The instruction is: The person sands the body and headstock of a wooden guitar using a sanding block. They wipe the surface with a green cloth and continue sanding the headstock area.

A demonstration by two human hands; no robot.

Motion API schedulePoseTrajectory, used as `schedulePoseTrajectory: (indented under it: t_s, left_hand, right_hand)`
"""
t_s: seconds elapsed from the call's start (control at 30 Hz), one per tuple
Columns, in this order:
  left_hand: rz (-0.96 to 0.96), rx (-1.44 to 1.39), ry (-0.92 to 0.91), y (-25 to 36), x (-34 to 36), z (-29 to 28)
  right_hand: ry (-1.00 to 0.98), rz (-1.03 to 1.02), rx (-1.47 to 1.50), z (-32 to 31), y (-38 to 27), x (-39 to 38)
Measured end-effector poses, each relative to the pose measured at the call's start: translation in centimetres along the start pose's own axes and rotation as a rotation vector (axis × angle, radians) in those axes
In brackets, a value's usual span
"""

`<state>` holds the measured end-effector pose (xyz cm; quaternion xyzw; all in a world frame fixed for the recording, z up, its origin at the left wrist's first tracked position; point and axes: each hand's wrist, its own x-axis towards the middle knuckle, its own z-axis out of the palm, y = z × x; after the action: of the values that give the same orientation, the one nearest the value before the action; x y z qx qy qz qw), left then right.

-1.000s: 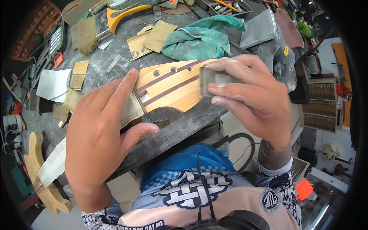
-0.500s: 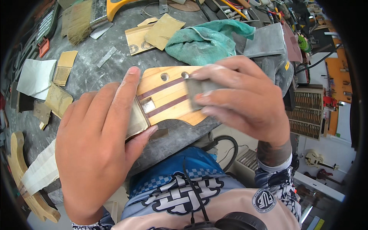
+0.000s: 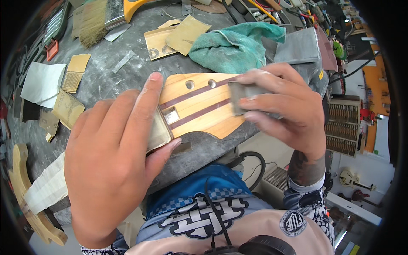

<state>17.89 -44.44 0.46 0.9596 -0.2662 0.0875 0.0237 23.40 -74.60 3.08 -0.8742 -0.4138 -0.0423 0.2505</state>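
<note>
A pale wooden guitar headstock with two dark lengthwise stripes lies over the bench edge. Two round holes and a small square recess show in its face. My left hand is wrapped over the neck beside it, fingers on the far side and thumb on the near side. A tape-like covering shows on the neck under that hand. In my right hand, slightly blurred, a grey sanding pad is pinched and pressed on the headstock's right end. Its full shape is hidden by the fingers.
Behind the headstock are a green cloth and sandpaper pieces. A brush lies at the far left, with white paper nearer. A curved wooden body is at lower left. Tools crowd the far right.
My right hand has slid the sanding pad rightward along the headstock, uncovering more of its striped face. My left hand keeps its hold on the neck; the whole view has shifted slightly.
</note>
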Motion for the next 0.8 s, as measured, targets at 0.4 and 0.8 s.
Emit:
schedulePoseTrajectory:
  t_s: [0.4, 0.8]
  left_hand:
    - [-0.019, -0.040, 0.044, 0.0, -0.2, 1.0]
    - [-0.022, -0.062, 0.070, -0.2, -0.4, 1.2]
  right_hand:
    - [0.066, 0.010, 0.013, 0.8, 0.2, -0.3]
    - [0.072, -0.082, 0.107, 1.8, -0.8, 1.2]
